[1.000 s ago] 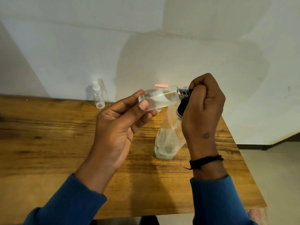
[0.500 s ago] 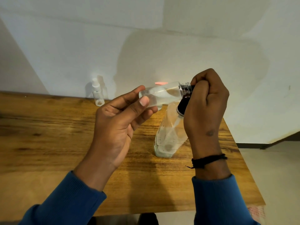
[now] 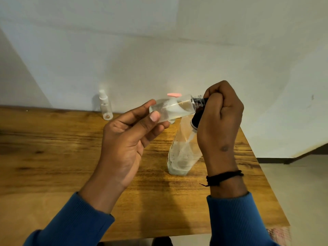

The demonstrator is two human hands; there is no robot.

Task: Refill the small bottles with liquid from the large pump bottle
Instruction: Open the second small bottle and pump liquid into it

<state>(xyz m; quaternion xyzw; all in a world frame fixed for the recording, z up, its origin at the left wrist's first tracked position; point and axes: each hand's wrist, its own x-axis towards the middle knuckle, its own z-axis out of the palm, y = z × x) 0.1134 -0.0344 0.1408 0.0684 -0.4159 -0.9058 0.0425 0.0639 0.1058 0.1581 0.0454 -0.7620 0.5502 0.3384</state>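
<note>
My left hand [image 3: 131, 137] holds a small clear bottle [image 3: 173, 108] on its side between thumb and fingers, above the table. Its threaded neck points right into my right hand [image 3: 220, 118], whose fingers curl round the bottle's dark cap [image 3: 204, 100]. Below and behind them stands the large clear pump bottle [image 3: 181, 153] with a black collar, a little liquid at its bottom, and a pink pump top [image 3: 174, 94] peeking above the small bottle. A second small bottle [image 3: 105, 108] with a white spray top stands by the wall at the back left.
The wooden table [image 3: 53, 157] ends at a right edge close to the pump bottle and a front edge under my sleeves. A pale wall runs right behind the table. Floor shows at the right.
Both hands with the small bottle have shifted slightly; the cap now sits a little off the neck, with threads showing. The pump bottle and the far bottle have not moved.
</note>
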